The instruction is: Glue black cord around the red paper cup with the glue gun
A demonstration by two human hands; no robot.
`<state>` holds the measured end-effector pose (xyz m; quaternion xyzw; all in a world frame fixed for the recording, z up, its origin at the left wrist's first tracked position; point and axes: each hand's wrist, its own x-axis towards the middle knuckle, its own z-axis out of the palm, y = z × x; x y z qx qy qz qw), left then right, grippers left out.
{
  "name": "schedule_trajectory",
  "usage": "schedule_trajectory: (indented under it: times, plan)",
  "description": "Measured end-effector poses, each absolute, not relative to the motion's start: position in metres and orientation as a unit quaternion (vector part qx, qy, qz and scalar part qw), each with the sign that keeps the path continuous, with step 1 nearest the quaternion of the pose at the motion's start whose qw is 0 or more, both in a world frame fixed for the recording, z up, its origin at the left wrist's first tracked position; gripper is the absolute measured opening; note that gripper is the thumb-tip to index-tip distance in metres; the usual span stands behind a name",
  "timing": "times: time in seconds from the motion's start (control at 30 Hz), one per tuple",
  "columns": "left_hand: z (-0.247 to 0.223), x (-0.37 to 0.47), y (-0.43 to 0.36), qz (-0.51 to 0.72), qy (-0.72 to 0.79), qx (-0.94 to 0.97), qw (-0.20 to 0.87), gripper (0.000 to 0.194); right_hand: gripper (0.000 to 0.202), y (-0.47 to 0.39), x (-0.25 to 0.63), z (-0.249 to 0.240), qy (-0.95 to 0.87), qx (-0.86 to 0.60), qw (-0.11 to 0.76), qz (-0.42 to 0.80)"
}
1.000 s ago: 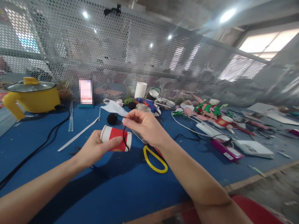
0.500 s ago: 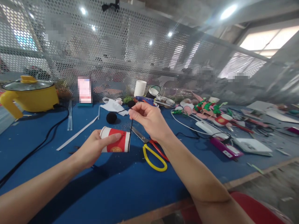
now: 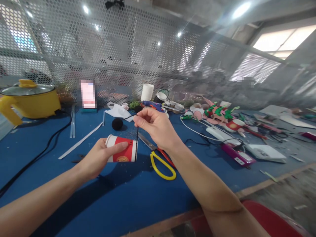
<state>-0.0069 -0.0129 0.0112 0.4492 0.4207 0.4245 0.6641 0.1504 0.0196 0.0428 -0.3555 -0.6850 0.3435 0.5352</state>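
My left hand (image 3: pixel 98 158) grips a red and white paper cup (image 3: pixel 126 152), which lies on its side in the air above the table. A black cord (image 3: pixel 137 136) runs along the cup's right end and rises to my right hand (image 3: pixel 153 126). Thumb and forefinger of that hand pinch the cord. Behind the cup, a black ball (image 3: pixel 117 124) of yarn rests on the table. Scissors (image 3: pixel 163 168) with one yellow and one red handle lie to the right of the cup, partly hidden by my right forearm.
A yellow electric pot (image 3: pixel 32 102) stands at the far left, its black cable crossing the blue table (image 3: pixel 118 204). White strips (image 3: pixel 81 141) lie behind my left hand. A stack of white cups (image 3: pixel 147 92) is at the back. Rightward are a purple device (image 3: pixel 238 155) and craft pieces (image 3: pixel 217 113).
Both hands hold nearly the same pose, with the cup and the cord still gripped. The view has shifted slightly.
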Motion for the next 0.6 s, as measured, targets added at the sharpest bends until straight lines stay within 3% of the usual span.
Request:
schedule_trajectory:
  times: [0.6]
  plan:
    - [0.009,-0.006,-0.017,0.436,0.422,0.483,0.631,0.012,0.013,0.035,0.148,0.029,-0.664,-0.369,0.531,0.375]
